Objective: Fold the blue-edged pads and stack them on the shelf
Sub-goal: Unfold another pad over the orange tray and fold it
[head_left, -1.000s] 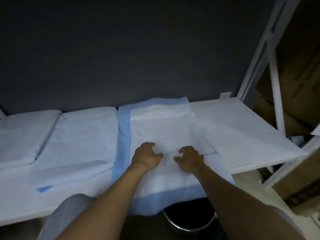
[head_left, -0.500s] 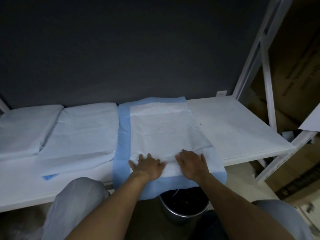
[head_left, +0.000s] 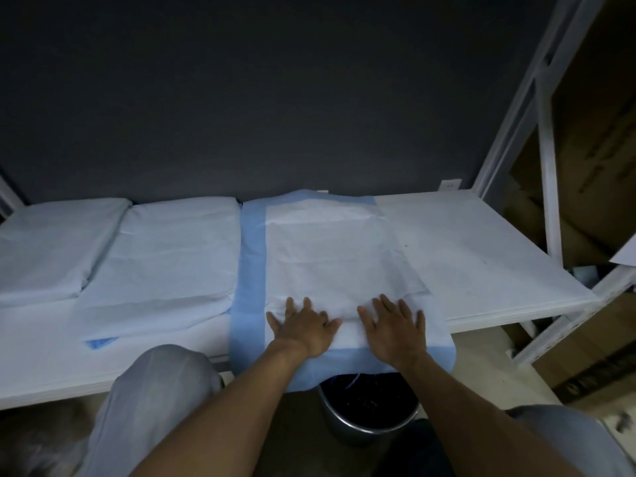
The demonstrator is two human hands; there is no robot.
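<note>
A white pad with blue edges (head_left: 330,256) lies spread on the white shelf (head_left: 481,256), its near blue edge hanging over the shelf's front. My left hand (head_left: 303,325) and my right hand (head_left: 394,330) press flat on the pad's near part, fingers spread, side by side. Its right part looks folded over onto the middle. To the left lie two stacks of folded pads (head_left: 161,256) (head_left: 51,249); a blue corner (head_left: 99,344) sticks out under the nearer stack.
A dark wall rises behind the shelf. White shelf posts (head_left: 547,166) stand at the right, with cardboard boxes (head_left: 592,139) beyond. A metal bucket (head_left: 368,414) sits on the floor below the pad's overhang. My knee (head_left: 155,390) is close to the shelf front.
Both hands slid toward me over the pad from its middle to its near edge, and their fingers went from curled to flat and spread.
</note>
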